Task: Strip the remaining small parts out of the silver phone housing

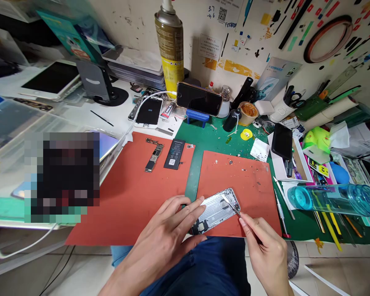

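Observation:
A silver phone housing [214,211], stripped of its screen, lies tilted at the front edge of the right-hand red mat. My left hand [169,228] grips its left end, fingers over the top and thumb along the near side. In my right hand [263,242] is a slim metal tool with a flat pointed blade [227,200], pinched between thumb and fingers. The blade's tip lies over the inside of the housing, beside a dark patch. Farther back on the left-hand mat are a black phone battery [174,155] and a narrow logic board [154,154].
Two red mats [123,197] cover part of a green work surface [193,181]. A phone [199,99] leans on a blue stand behind them. To the right lie a blue clear bottle [333,199], screwdrivers [282,211] and a white box [299,164]. A tall spray can [170,53] stands by the wall.

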